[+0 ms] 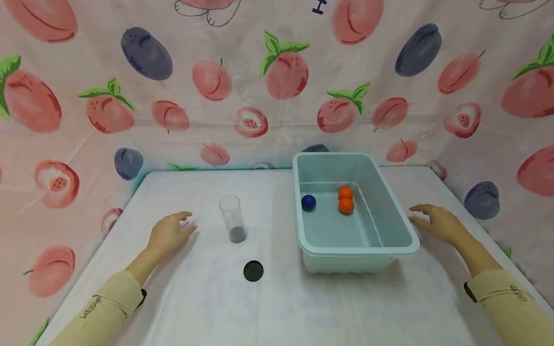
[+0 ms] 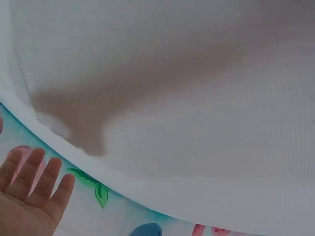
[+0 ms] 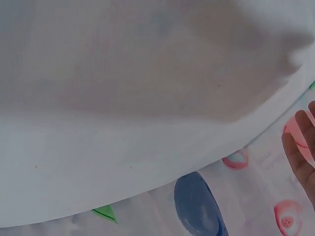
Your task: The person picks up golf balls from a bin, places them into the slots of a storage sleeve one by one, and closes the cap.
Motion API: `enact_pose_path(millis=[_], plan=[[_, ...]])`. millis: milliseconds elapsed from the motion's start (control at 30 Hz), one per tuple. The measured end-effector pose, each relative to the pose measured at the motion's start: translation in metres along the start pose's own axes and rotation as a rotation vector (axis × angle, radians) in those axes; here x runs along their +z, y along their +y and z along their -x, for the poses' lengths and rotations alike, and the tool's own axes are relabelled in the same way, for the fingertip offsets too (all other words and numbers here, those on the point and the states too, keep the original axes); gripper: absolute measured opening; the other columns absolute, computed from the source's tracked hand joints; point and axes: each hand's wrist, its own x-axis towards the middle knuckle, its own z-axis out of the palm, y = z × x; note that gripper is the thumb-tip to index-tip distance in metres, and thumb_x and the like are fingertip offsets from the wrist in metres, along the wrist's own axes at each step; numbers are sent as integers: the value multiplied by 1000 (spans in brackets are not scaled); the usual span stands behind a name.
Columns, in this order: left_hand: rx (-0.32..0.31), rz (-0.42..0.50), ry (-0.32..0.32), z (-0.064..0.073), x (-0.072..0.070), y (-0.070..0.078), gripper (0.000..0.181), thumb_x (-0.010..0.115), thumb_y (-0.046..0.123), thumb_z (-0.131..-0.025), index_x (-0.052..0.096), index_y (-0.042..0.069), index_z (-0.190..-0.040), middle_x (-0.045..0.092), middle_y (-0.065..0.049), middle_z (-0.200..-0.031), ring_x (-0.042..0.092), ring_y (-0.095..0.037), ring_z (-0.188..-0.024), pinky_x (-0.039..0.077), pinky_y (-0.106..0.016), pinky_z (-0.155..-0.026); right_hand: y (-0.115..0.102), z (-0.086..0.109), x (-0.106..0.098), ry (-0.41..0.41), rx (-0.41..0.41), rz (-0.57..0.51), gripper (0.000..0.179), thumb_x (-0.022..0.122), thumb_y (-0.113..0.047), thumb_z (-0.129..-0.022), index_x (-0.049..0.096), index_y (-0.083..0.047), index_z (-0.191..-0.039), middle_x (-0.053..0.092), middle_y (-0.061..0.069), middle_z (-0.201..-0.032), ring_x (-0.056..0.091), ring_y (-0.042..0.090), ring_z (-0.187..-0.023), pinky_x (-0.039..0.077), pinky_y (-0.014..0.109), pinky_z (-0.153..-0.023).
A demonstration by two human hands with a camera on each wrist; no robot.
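My left hand (image 1: 170, 234) hovers over the left part of the white table, fingers loosely extended and holding nothing. To its right stands a clear cylindrical container (image 1: 232, 217) with a dark bottom, upright and without a cover. A round black lid (image 1: 253, 271) lies flat in front of the container. My right hand (image 1: 440, 223) is beside the right wall of a pale blue-green plastic bin (image 1: 359, 251), fingers relaxed and nothing in them. Inside the bin are a dark blue ball (image 1: 308, 203) and two orange balls (image 1: 346, 206), the orange pair close together.
The white tabletop (image 1: 207, 302) carries all of these things. A fruit-print cloth (image 1: 277, 110) hangs behind it and along both sides. Each wrist view shows mostly table surface, shadow and the cloth beyond the edge.
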Motion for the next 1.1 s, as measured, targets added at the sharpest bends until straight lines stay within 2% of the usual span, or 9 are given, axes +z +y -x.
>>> enact_pose_path(millis=[100, 267, 500, 667, 733, 867, 933, 1033, 1100], plan=[[4, 15, -8, 1, -1, 1, 41, 63, 25, -88, 60, 0, -121, 66, -23, -110, 60, -44, -102, 47, -55, -80, -1, 1, -2, 4, 4, -2, 47, 58, -31, -93, 56, 8, -119, 56, 35, -117, 53, 53, -103, 45, 65, -81], [34, 114, -40, -1, -3, 2, 42, 64, 22, -88, 58, 0, -123, 66, -23, -111, 61, -42, -103, 47, -55, -84, -5, -1, -9, 50, -2, -28, 40, 59, -22, -92, 56, 9, -116, 59, 34, -112, 57, 50, -99, 48, 61, -80], [85, 234, -98, -5, -3, 2, 48, 67, 18, -87, 53, -2, -128, 63, -25, -117, 59, -43, -107, 48, -54, -89, -14, -1, -16, 83, 18, -115, 39, 59, -22, -93, 57, 11, -115, 61, 35, -107, 59, 50, -96, 52, 57, -77], [96, 315, -130, -8, -2, 7, 52, 68, 15, -86, 50, -3, -131, 60, -26, -121, 57, -42, -111, 46, -54, -93, -16, -1, -21, 117, -8, -172, 36, 57, -19, -93, 58, 13, -112, 61, 36, -105, 62, 49, -91, 53, 55, -74], [92, 345, -150, -8, -3, 9, 56, 70, 16, -85, 48, -2, -133, 58, -27, -124, 55, -43, -114, 45, -55, -94, -17, -1, -24, 116, 4, -211, 37, 55, -19, -94, 57, 13, -113, 60, 36, -107, 66, 39, -85, 56, 47, -70], [79, 426, -183, -7, -2, 14, 64, 72, 17, -83, 43, -1, -138, 52, -28, -130, 52, -44, -118, 43, -56, -97, -19, 0, -31, 69, 61, -358, 44, 49, -23, -98, 51, 14, -121, 55, 37, -117, 61, -3, -78, 56, 24, -65], [71, 464, -183, -6, -1, 16, 66, 73, 16, -83, 41, 0, -139, 50, -29, -133, 51, -44, -120, 43, -55, -98, -22, 0, -35, 32, 90, -462, 47, 46, -24, -99, 45, 15, -126, 61, 30, -112, 53, -16, -78, 55, 19, -67], [54, 539, -152, -7, 1, 20, 66, 73, 15, -83, 42, 0, -139, 46, -28, -136, 48, -44, -122, 44, -53, -98, -26, -1, -43, -43, 118, -597, 52, 42, -27, -101, 37, 15, -132, 67, -2, -100, 55, -16, -82, 56, 20, -72], [39, 588, -124, -8, 3, 22, 64, 72, 13, -83, 42, 0, -138, 44, -27, -138, 47, -43, -124, 45, -51, -98, -30, -1, -48, -80, 132, -664, 50, 40, -29, -101, 38, 10, -132, 60, -22, -94, 57, -13, -84, 56, 21, -74]])
